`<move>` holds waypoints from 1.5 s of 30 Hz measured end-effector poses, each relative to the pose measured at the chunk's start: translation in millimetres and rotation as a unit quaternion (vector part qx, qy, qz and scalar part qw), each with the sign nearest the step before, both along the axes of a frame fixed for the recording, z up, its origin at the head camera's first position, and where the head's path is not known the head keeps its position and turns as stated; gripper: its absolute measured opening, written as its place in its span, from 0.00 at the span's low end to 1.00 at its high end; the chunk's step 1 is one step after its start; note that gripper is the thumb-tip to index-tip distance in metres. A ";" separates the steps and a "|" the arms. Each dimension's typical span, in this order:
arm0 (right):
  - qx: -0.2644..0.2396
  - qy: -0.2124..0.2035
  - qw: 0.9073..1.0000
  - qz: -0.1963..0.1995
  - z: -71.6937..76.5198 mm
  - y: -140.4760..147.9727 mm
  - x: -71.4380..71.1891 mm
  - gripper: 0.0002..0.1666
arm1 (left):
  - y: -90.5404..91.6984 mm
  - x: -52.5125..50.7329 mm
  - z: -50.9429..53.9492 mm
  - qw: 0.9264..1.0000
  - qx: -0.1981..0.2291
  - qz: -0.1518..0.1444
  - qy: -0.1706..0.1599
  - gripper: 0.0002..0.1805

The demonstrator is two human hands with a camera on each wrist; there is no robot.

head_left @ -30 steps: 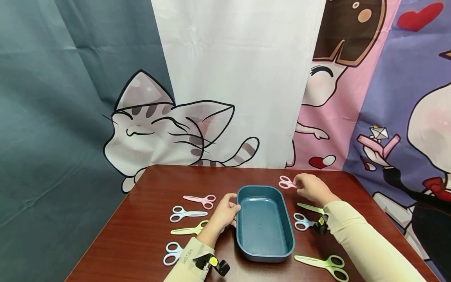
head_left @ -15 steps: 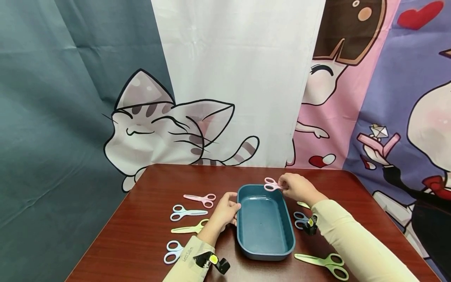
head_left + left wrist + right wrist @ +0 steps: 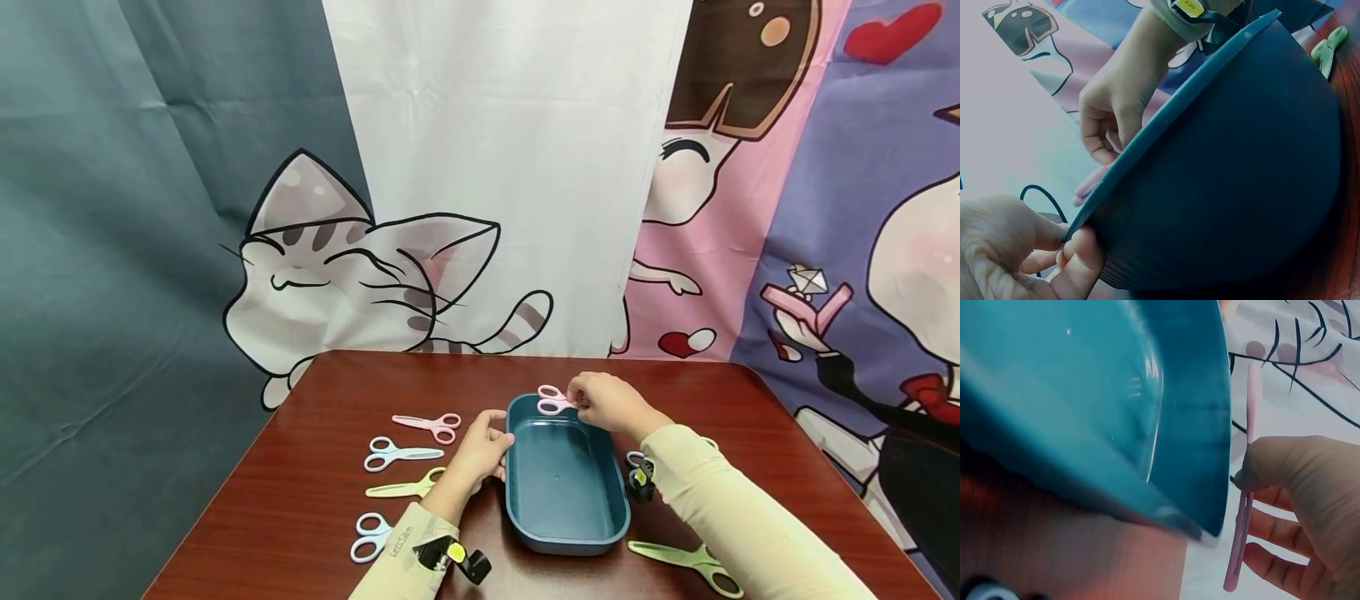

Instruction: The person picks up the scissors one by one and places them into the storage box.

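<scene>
A teal rectangular box [image 3: 562,492] stands on the table. My left hand [image 3: 480,450] pinches its left rim, thumb and fingers on either side of the wall in the left wrist view. Over the box's far end, my right hand [image 3: 611,404] holds a pair of pink scissors [image 3: 552,401], handle loops pointing left. In the right wrist view the scissors [image 3: 1252,406] appear edge-on between thumb and fingers, beside the box wall [image 3: 1194,425]. The blades are mostly hidden by the fingers in the head view. The inside of the box shows bare.
Left of the box lie pink scissors [image 3: 433,427], light blue scissors [image 3: 397,454], green scissors [image 3: 397,491] and blue scissors [image 3: 370,537], some partly under my left arm. At right are green scissors [image 3: 682,558] and blue scissors [image 3: 634,459], partly covered by my right arm. A printed curtain [image 3: 510,167] hangs behind.
My right hand has carried the pink scissors leftward, from the table right of the box to above its far end. The left hand stays on the rim.
</scene>
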State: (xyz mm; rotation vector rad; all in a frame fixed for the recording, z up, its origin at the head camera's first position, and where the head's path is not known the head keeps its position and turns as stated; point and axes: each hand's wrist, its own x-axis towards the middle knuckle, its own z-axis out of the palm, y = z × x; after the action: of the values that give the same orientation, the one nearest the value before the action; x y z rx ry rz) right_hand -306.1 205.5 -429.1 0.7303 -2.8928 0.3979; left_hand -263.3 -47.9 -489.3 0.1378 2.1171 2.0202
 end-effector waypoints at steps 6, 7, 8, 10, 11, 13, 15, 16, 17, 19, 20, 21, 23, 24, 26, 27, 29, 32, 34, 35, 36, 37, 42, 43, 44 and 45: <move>0.006 -0.011 1.000 0.020 -4.5 -11.4 0.6 0.12 | -0.6 -0.1 -3.1 1.000 0.003 -0.004 0.007 0.24; 0.006 -0.011 1.000 0.024 -5.0 -13.1 0.8 0.12 | -0.6 -0.1 -3.2 1.000 0.004 -0.005 0.007 0.24; 0.006 -0.011 1.000 0.026 -5.7 -14.6 0.7 0.12 | -0.5 0.0 -3.2 1.000 0.006 -0.005 0.007 0.24; 0.003 -0.012 1.000 0.029 -6.6 -17.4 0.7 0.12 | -0.3 0.0 -3.1 1.000 0.008 -0.005 0.007 0.23; 0.003 -0.012 1.000 0.029 -7.3 -18.7 0.2 0.12 | -0.2 -0.2 -3.1 1.000 0.008 -0.004 0.007 0.23; 0.003 -0.014 0.999 0.033 -8.7 -21.2 -0.9 0.12 | -0.1 -0.5 -3.0 1.000 0.007 -0.003 0.007 0.23; 0.007 -0.020 0.999 0.034 -10.4 -23.7 -1.9 0.12 | -0.1 -0.8 -3.1 1.000 0.005 -0.002 0.006 0.23; 0.009 -0.024 0.999 0.035 -11.3 -24.9 -2.6 0.12 | 0.0 -0.9 -3.2 1.000 0.005 -0.002 0.005 0.23; 0.013 -0.026 0.999 0.034 -12.5 -26.0 -3.3 0.12 | 0.0 -1.0 -3.3 1.000 0.005 -0.001 0.004 0.23; 0.018 -0.029 0.999 0.033 -14.7 -27.9 -4.4 0.13 | 0.1 -1.3 -3.7 1.000 0.006 -0.001 0.003 0.23; 0.021 -0.029 0.999 0.033 -16.2 -28.7 -4.8 0.13 | 0.1 -1.4 -4.0 1.000 0.006 -0.002 0.003 0.23; 0.024 -0.030 0.999 0.032 -17.4 -29.5 -5.4 0.13 | 0.0 -1.5 -4.1 1.000 0.007 -0.002 0.003 0.23; 0.028 -0.034 0.999 0.031 -20.6 -31.0 -6.5 0.13 | 0.0 -1.7 -4.1 1.000 0.010 -0.002 0.003 0.23; 0.029 -0.040 0.998 0.031 -22.2 -31.9 -6.9 0.13 | 0.0 -1.7 -4.0 1.000 0.011 -0.003 0.003 0.24; 0.034 -0.053 0.998 0.028 -25.8 -33.8 -7.3 0.12 | -0.1 -1.7 -3.8 1.000 0.010 -0.002 0.003 0.23; 0.036 -0.059 0.997 0.025 -27.3 -34.9 -7.4 0.12 | -0.1 -1.6 -3.6 1.000 0.010 -0.001 0.002 0.23; 0.044 -0.069 0.996 0.023 -30.5 -36.5 -7.0 0.12 | -0.1 -1.7 -3.6 1.000 0.008 -0.001 0.000 0.23; 0.048 -0.067 0.996 0.030 -33.8 -37.7 -5.4 0.11 | 0.2 -1.9 -3.9 1.000 0.004 -0.003 0.002 0.23; 0.054 -0.056 0.996 0.039 -35.9 -37.4 -5.0 0.11 | 0.4 -2.3 -4.4 1.000 0.004 -0.005 0.004 0.23; 0.055 -0.050 0.996 0.046 -36.8 -36.9 -5.0 0.10 | 0.4 -2.5 -4.6 1.000 0.004 -0.005 0.005 0.23; 0.054 -0.045 0.996 0.052 -37.8 -36.4 -5.0 0.10 | 0.4 -2.8 -4.8 1.000 0.005 -0.006 0.006 0.23; 0.057 -0.043 0.996 0.054 -38.7 -36.2 -5.4 0.10 | 0.5 -3.1 -5.2 1.000 0.005 -0.006 0.005 0.22; 0.060 -0.062 0.996 0.038 -43.5 -36.9 -6.1 0.11 | 0.8 -3.4 -5.6 1.000 0.003 -0.005 0.005 0.22; 0.061 -0.066 0.995 0.033 -44.4 -37.4 -5.9 0.11 | 0.8 -3.3 -5.6 1.000 0.002 -0.005 0.005 0.22; 0.059 -0.069 0.995 0.031 -45.5 -37.7 -5.7 0.11 | 0.8 -3.1 -5.6 1.000 0.001 -0.004 0.005 0.22; 0.060 -0.070 0.995 0.030 -46.6 -38.0 -5.7 0.11 | 0.7 -3.0 -5.7 1.000 0.000 -0.004 0.004 0.23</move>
State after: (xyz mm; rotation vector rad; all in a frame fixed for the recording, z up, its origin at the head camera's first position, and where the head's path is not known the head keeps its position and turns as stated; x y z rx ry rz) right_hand -311.8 167.4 -475.8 0.8415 -3.0534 0.2959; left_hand -266.2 -47.1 -495.0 0.1547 2.1180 2.0203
